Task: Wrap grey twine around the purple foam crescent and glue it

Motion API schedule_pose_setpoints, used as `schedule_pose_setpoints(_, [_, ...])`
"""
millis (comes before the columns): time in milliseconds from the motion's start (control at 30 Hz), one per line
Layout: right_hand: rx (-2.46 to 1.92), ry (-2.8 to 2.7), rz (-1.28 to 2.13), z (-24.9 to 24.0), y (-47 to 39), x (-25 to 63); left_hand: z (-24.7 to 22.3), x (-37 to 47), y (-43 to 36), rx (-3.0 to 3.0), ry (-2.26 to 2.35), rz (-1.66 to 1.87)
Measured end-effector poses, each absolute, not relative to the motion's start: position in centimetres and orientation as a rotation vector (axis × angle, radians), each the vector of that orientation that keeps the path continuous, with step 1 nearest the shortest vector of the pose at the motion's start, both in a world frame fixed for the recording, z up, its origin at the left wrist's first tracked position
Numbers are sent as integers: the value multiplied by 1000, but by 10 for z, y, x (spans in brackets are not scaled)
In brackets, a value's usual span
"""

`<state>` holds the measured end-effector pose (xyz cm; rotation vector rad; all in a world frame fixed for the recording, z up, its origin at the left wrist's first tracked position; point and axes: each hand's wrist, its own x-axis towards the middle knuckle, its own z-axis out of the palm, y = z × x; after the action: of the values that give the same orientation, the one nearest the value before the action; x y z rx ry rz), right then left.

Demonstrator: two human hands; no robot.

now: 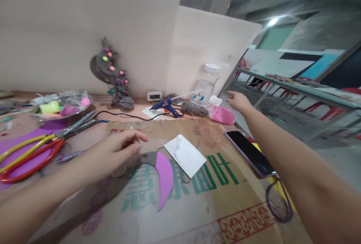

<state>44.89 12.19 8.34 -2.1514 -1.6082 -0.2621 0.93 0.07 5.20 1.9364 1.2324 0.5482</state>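
My left hand point(126, 145) hovers over the cardboard, fingers loosely bent, thumb apart from the index finger, nothing visible between them. Just right of it lies a purple crescent cutout point(165, 183); its upper end looks grey, and I cannot tell if that is shadow or a covering. Beside the crescent is a folded white paper point(187, 157). My right hand point(237, 101) reaches out at the table's right edge, fingers stretched, nothing seen in it. Nearest to that hand are a pink plastic bag point(222, 115), a white tissue point(215, 100) and a clear bottle point(207, 84).
Large scissors point(53, 142) and a metal bowl of craft bits point(63, 114) are on the left. A decorated grey crescent point(108, 67) stands by the wall. Behind the cardboard point(180, 221) are a blue glue gun point(166, 105) and grey yarn point(194, 108). A phone point(251, 153) lies right.
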Motion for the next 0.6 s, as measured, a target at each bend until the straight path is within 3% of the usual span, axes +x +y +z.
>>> schedule_pose_setpoints(133, [-2118, -1616, -318, 79, 90, 424, 38, 14, -2, 2315, 1231, 435])
schedule_pose_setpoints(233, [-1850, -1822, -358, 80, 53, 382, 22, 24, -8, 2484, 1282, 393])
schedule_pose_setpoints(400, [-1479, -2284, 81, 72, 6, 300, 12, 28, -7, 2328, 1288, 473])
schedule_pose_setpoints(600, [-1722, -2480, 83, 50, -9, 281, 23, 12, 15, 2120, 1233, 394])
